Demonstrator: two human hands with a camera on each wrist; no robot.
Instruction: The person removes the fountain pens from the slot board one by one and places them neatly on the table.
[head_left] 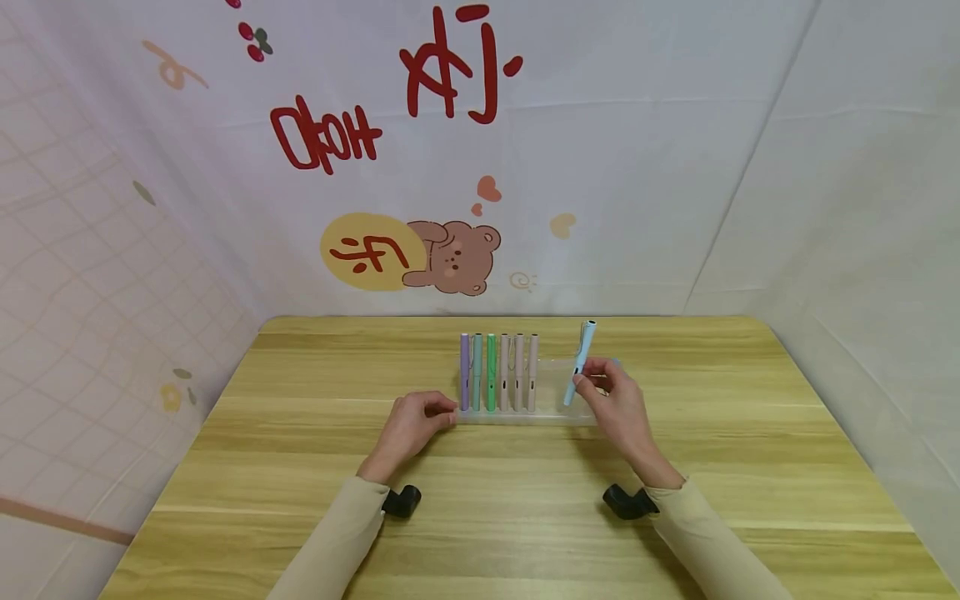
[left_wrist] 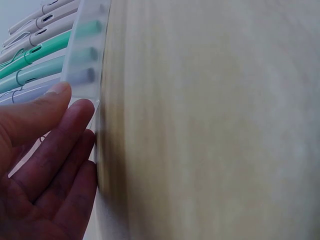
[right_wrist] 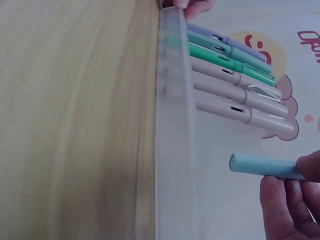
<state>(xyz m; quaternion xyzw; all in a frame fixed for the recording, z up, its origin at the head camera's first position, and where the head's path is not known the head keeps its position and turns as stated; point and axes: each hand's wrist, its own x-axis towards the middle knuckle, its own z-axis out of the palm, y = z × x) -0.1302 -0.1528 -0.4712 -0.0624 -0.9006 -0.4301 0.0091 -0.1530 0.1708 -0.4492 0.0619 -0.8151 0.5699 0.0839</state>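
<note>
A clear pen stand (head_left: 525,419) holds several pens upright in its left part: a purple pen (head_left: 465,372), a teal pen (head_left: 477,375), a green pen (head_left: 491,372) and three beige pens (head_left: 518,372). My left hand (head_left: 417,423) pinches the stand's left front corner between thumb and fingers. With thumb and fingertips my right hand (head_left: 617,406) grips a light blue pen (right_wrist: 265,165) by its middle. That pen tilts slightly, its lower end above the stand's front trough (right_wrist: 175,150) and apart from it. The stand's right end is partly hidden behind the right hand.
The stand sits on a wood-grain table (head_left: 510,517), near its back edge. Behind rises a white cloth backdrop (head_left: 630,167) with red characters and a bear print (head_left: 457,258). A bit of light blue (head_left: 617,363) shows beyond the right hand.
</note>
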